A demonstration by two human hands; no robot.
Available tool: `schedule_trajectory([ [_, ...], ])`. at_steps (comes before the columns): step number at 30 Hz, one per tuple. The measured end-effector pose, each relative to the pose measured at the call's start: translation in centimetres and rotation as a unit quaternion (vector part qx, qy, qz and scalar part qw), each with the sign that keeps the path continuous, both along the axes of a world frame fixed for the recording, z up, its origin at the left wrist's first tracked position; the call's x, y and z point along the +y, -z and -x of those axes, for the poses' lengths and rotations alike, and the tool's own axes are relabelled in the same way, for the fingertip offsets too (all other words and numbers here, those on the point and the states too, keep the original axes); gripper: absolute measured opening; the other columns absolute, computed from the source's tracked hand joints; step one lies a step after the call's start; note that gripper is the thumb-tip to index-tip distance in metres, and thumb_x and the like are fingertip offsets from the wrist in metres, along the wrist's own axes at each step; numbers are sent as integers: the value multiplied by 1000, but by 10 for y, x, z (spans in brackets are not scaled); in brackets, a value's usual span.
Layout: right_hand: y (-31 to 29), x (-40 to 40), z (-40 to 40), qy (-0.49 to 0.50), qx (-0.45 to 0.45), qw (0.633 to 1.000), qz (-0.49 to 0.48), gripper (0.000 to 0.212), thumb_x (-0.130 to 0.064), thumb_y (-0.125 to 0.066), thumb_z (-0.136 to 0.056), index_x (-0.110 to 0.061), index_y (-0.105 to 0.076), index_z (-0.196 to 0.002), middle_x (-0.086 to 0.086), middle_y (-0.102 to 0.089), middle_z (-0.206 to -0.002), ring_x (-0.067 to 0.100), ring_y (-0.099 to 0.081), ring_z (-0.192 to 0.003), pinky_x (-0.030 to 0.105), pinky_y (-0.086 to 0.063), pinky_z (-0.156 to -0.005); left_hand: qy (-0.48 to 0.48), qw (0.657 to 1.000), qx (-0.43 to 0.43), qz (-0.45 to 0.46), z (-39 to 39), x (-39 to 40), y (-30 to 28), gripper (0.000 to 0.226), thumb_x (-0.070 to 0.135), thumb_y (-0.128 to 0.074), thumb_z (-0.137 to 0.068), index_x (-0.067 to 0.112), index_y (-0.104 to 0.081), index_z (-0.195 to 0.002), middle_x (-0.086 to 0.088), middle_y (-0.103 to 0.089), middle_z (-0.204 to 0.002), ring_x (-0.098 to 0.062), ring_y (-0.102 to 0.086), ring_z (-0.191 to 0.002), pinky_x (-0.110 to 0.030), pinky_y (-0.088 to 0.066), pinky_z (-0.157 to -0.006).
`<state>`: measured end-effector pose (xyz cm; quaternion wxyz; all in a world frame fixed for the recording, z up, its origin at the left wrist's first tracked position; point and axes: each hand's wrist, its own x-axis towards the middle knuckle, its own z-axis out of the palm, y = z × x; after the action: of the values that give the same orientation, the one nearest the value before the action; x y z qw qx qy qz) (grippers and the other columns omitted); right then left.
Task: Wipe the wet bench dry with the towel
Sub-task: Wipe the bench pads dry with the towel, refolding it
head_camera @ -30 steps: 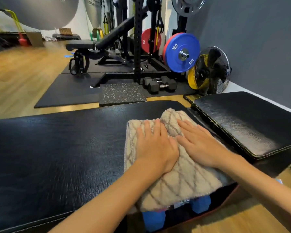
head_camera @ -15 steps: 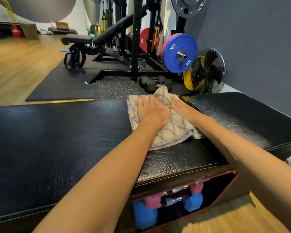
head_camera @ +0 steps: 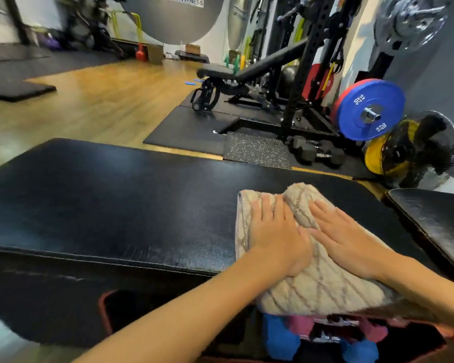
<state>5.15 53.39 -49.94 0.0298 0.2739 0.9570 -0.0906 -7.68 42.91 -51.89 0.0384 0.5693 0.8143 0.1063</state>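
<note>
A beige towel with a brown diamond pattern lies on the right part of the black padded bench, its near end hanging over the bench's front edge. My left hand lies flat on the towel's left half, fingers pointing away from me. My right hand lies flat on its right half, close beside the left. Both palms press the cloth onto the pad. The towel is bunched into a ridge between my fingers.
A second black pad adjoins the bench on the right. Blue and pink dumbbells sit in the opening under the bench. Beyond stand black dumbbells, a rack with a blue plate, a floor fan and an incline bench.
Both hands have pulled the towel back from the bench's far edge toward me; its near end now hangs over the front edge. The camera view has swung left.
</note>
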Motion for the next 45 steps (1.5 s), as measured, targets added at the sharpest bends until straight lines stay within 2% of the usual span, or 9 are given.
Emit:
schedule_trajectory([
  [4,2,-39,75,-69,-15,997,-14,47,-46,-18,-104,-40,10,-142,-23,18,-152,-4,21,-143,28,12,-121,-72,997,0,-12,59,-53,3,66,39,-14,-101,3,1,-154,-10,4,-163,-30,10,-149,-48,7,-120],
  [9,6,-88,164,-140,7,990,-8,59,-52,-9,-102,-32,5,-156,-25,22,-151,3,19,-148,33,11,-122,-170,985,-13,-30,124,-115,5,72,39,-4,-91,6,2,-154,-6,3,-164,-26,8,-150,-44,6,-121],
  [13,7,-121,220,-202,-11,979,-26,108,-81,28,-64,-34,3,-158,-18,23,-159,10,17,-150,42,6,-122,-229,973,2,-34,166,-152,5,66,39,-8,-97,8,-2,-155,-4,-1,-164,-25,5,-150,-44,4,-121],
  [19,17,-178,302,-257,6,966,-31,59,-49,-6,-103,-29,-5,-159,-8,12,-166,20,9,-153,51,0,-122,-308,950,43,-11,228,-215,14,71,41,1,-92,9,-4,-155,-4,-2,-164,-27,3,-150,-45,0,-121],
  [28,25,-253,407,-316,41,948,6,59,-46,-15,-105,-24,-6,-159,-4,1,-167,22,3,-153,55,0,-121,-388,913,102,72,304,-296,19,103,45,22,-66,7,-18,-152,-6,-5,-163,-30,-6,-149,-43,-8,-120],
  [33,25,-253,473,-338,26,941,0,55,-44,-19,-106,-26,-16,-158,-7,-1,-167,20,0,-153,53,-4,-120,-435,890,92,103,359,-298,24,54,39,-21,-100,7,-35,-142,-11,-27,-155,-37,-26,-139,-49,-26,-112],
  [38,21,-225,526,-321,34,947,-5,54,-48,-18,-105,-27,-25,-154,-5,-16,-163,21,-12,-150,51,-12,-117,-424,889,57,163,397,-253,-1,49,42,-27,-103,16,-36,-143,-8,-31,-151,-33,-25,-138,-49,-24,-110],
  [42,19,-175,535,-270,32,962,12,57,-51,-17,-104,-31,-14,-158,-5,-11,-166,21,-11,-151,52,-10,-119,-466,879,40,87,420,-201,1,59,43,-20,-103,11,-21,-152,-7,-19,-159,-32,-13,-145,-44,-12,-115],
  [45,19,-133,535,-219,44,974,37,59,-57,-21,-101,-31,-29,-154,2,-33,-158,28,-32,-142,50,-24,-109,-452,890,23,64,427,-156,2,63,45,-18,-103,8,-13,-154,-6,-8,-163,-31,-4,-149,-45,-7,-118],
])
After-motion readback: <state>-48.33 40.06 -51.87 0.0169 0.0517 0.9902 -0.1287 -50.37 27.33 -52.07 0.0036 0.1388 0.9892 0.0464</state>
